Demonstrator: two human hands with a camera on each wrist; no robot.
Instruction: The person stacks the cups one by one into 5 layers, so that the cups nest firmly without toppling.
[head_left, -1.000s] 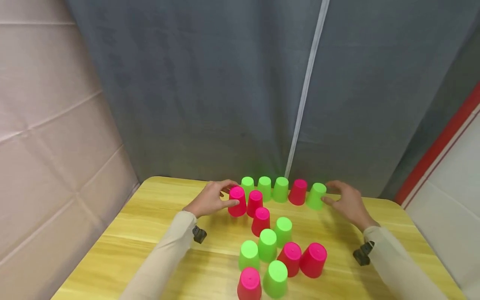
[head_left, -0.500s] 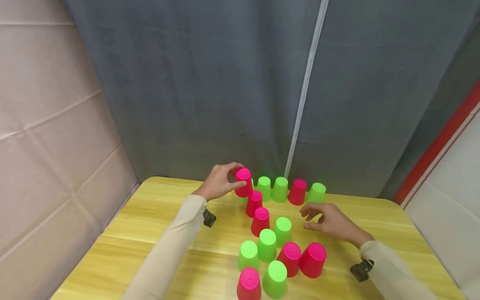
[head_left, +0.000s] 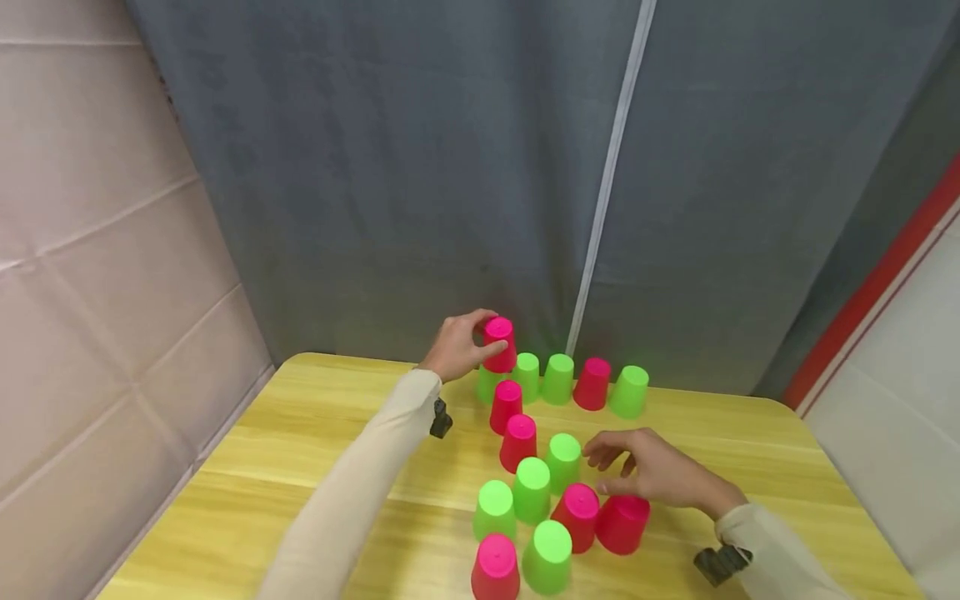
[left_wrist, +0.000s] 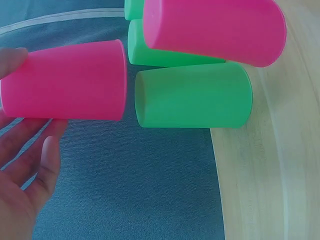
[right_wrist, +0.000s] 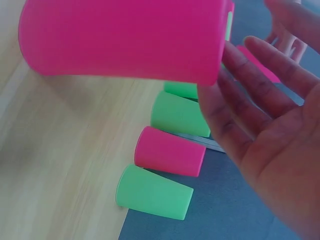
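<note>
Cups, pink and green, stand upside down on the yellow worktop (head_left: 300, 433) before a grey curtain (head_left: 420, 167). The left hand (head_left: 457, 346) holds a pink cup (head_left: 498, 343) in the air, its fingers and thumb curled round the cup's sides. This raised cup hangs just above a green cup (head_left: 487, 385), the left end of a row along the far edge of the worktop. In the left wrist view the raised cup (left_wrist: 65, 82) sits clear of the green cup (left_wrist: 192, 95) below it, with a narrow gap between the two, not yet touching.

To the right of that green cup the far row runs on: two more green cups, a pink one (head_left: 592, 383), and a green one at the right end (head_left: 628, 391). Nearer than the green cup, a line of two pink cups (head_left: 512, 423) leads toward a cluster of green and pink cups near the front edge of the worktop.

The right hand (head_left: 652, 471) hovers over that cluster, well apart from the green cup at the far left, its fingers loosely spread and bent, gripping nothing. It lies just above a pink cup (head_left: 621, 523) at the cluster's right side; whether it touches is not clear. In the right wrist view the open palm (right_wrist: 270, 145) faces this pink cup (right_wrist: 125, 37) closely.
</note>
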